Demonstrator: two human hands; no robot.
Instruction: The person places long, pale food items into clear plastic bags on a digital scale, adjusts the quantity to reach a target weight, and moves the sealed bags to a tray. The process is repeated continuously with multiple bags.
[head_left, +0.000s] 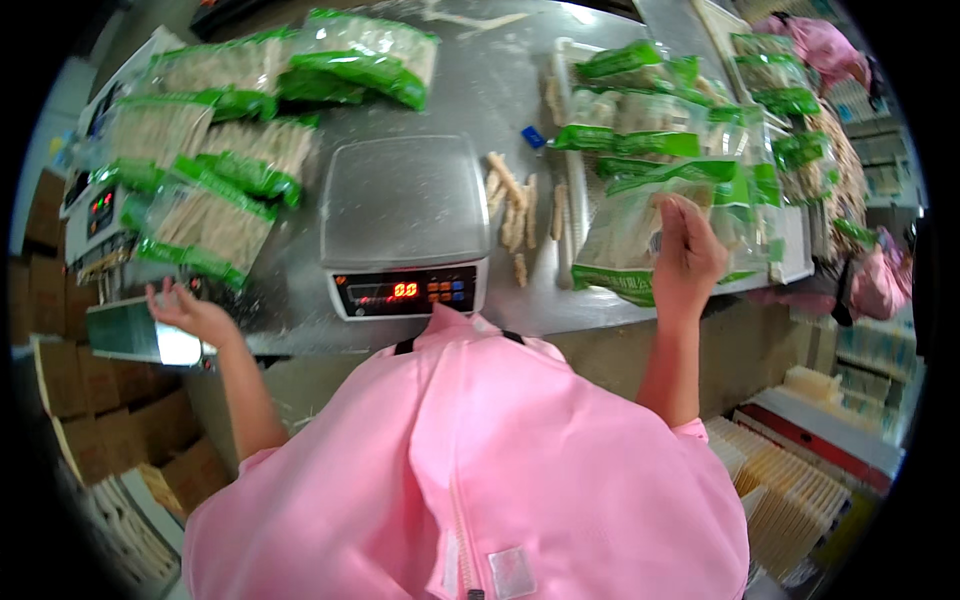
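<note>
My right hand (688, 244) pinches a clear and green plastic bag (615, 240) at the right, over a white plastic basket (568, 67) of filled bags. My left hand (184, 309) is raised at the left with its fingers apart and nothing in it, just below a filled bag (210, 225) of pale sticks. Between the hands stands a digital scale (405, 202) with a bare metal plate and a lit red display. Loose pale sticks (514, 202) lie on the metal table to the right of the scale, near a small blue piece (533, 136).
More filled bags (360, 52) lie on the metal table (502, 82) at the upper left, beside a second scale (101, 217). Cardboard boxes (142, 420) stand lower left. Co-workers in pink (821, 49) are at the right, by a heap of pale sticks (844, 169).
</note>
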